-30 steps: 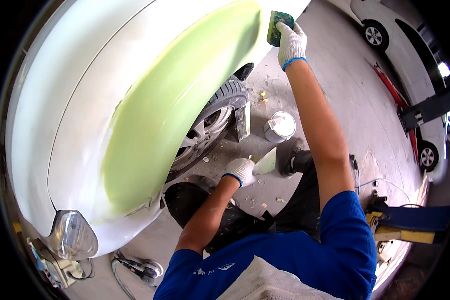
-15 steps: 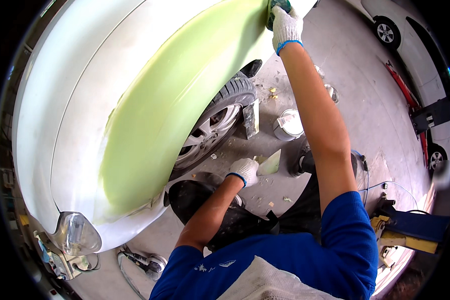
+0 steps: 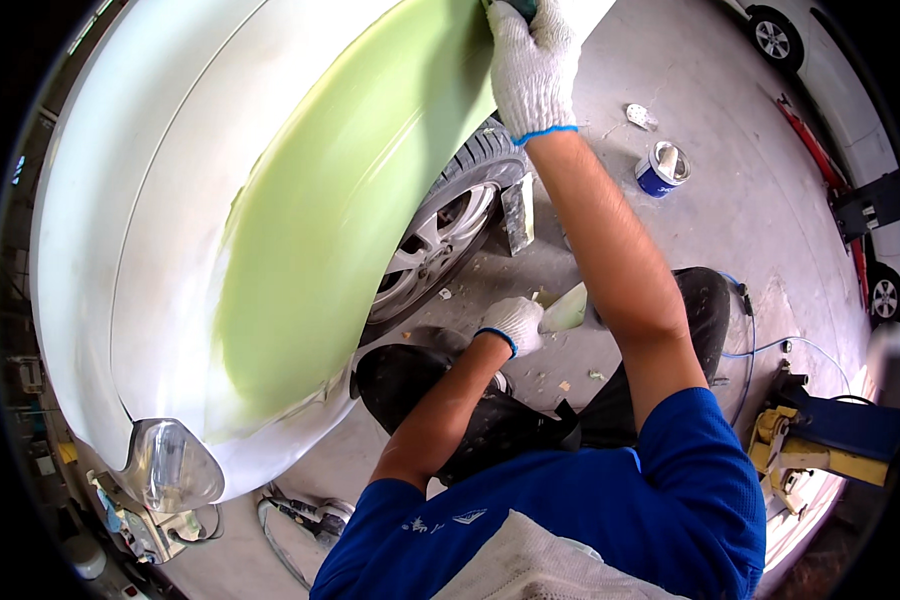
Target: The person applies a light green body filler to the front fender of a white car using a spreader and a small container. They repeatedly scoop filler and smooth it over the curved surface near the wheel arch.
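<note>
The right hand's grip (image 3: 537,75) pinched a dark green spreader (image 3: 518,7) at the upper end of the yellow-green patch (image 3: 315,225) on the white car panel (image 3: 170,180), arm outstretched, presumably because the patch curved far over the wheel (image 3: 440,235). The left hand (image 3: 516,326) was closed around a pale-bladed spatula (image 3: 567,309), held low, apparently to keep its blade off the panel. The top edge cut off the spreader, so its contact could not be told; fingers hid the spatula's handle.

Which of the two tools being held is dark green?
The dark green tool in the white-gloved right hand, cut off by the picture's top edge; the white-gloved left hand holds a pale flat blade.
</note>
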The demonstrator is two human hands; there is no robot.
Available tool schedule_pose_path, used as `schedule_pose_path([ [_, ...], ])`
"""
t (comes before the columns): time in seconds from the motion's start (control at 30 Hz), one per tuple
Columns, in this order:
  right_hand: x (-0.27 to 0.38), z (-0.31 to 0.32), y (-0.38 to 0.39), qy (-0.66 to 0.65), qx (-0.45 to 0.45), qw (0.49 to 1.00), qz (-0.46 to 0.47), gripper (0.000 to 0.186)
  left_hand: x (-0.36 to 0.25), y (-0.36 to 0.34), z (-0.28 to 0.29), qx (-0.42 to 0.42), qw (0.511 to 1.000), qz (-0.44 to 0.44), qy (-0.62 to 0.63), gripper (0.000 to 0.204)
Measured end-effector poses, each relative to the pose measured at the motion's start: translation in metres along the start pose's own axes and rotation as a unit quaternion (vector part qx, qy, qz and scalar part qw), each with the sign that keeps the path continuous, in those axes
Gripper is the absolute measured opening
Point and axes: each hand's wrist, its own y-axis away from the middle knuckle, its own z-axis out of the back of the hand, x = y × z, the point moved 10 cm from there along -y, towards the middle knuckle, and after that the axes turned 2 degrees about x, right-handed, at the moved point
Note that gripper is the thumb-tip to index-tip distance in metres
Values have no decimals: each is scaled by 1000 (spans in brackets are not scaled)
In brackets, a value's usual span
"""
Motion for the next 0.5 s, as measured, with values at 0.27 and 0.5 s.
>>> schedule_pose_path([
  [0.27,99,-8,65,55,11,979,195,26,4,-9,-13,-5,1000,-14,12,30],
  [0.5,151,-26,117,23,133,978,158,37,44,-49,-78,-157,911,-92,370,49],
])
